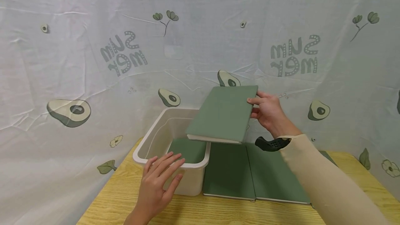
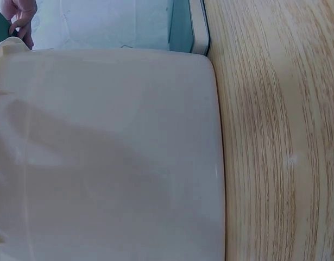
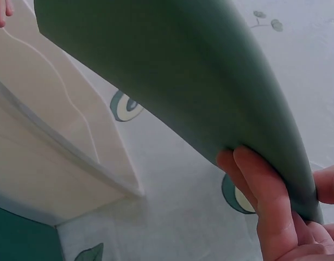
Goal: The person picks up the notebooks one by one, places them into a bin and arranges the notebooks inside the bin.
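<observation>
A green hardcover book [image 1: 223, 114] is in the air beside and partly over the right rim of a white plastic bin [image 1: 190, 180]. My right hand [image 1: 267, 110] pinches its right edge, thumb on the upper cover and fingers underneath, as the right wrist view shows [image 3: 275, 206]. The book slopes, its near end lower. Inside the bin lies another green book [image 1: 189, 148]. My left hand [image 1: 157, 183] is at the bin's front rim with fingers extended, holding nothing; whether it touches the rim I cannot tell. The left wrist view mostly shows the bin's outer wall [image 2: 112, 157].
Two green books lie side by side on the wooden table [image 1: 118, 197], right of the bin: one book [image 1: 229, 173] close to it, the other book [image 1: 278, 176] farther right. Part of another green item [image 1: 328, 157] shows beyond the right sleeve. A patterned curtain [image 1: 200, 44] hangs behind.
</observation>
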Action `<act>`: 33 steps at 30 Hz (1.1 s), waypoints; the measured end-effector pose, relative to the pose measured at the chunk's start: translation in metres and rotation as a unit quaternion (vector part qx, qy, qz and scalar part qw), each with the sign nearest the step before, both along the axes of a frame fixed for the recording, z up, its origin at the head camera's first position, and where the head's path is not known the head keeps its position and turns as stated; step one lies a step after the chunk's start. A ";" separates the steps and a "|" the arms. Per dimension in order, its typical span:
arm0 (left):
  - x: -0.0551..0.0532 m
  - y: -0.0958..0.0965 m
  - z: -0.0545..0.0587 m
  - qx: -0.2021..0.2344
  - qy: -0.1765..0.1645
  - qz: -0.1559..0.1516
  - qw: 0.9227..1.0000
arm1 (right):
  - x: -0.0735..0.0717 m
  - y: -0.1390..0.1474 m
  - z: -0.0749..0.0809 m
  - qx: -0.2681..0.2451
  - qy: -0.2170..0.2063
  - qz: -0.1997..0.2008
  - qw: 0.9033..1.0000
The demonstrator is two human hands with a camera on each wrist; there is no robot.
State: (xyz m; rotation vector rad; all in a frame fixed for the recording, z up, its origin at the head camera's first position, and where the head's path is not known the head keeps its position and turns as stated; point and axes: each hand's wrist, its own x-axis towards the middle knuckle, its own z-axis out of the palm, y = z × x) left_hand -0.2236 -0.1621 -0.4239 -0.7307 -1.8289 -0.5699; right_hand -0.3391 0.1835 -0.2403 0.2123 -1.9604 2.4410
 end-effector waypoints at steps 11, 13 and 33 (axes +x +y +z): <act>0.001 -0.001 0.001 -0.003 0.000 -0.001 1.000 | -0.007 -0.019 -0.011 -0.013 -0.018 -0.004 1.000; 0.001 -0.001 0.001 -0.004 -0.002 -0.001 1.000 | -0.008 -0.022 -0.012 -0.016 -0.023 -0.002 1.000; 0.005 0.003 0.004 0.001 -0.009 0.002 1.000 | -0.017 -0.045 -0.031 -0.008 -0.031 0.002 0.999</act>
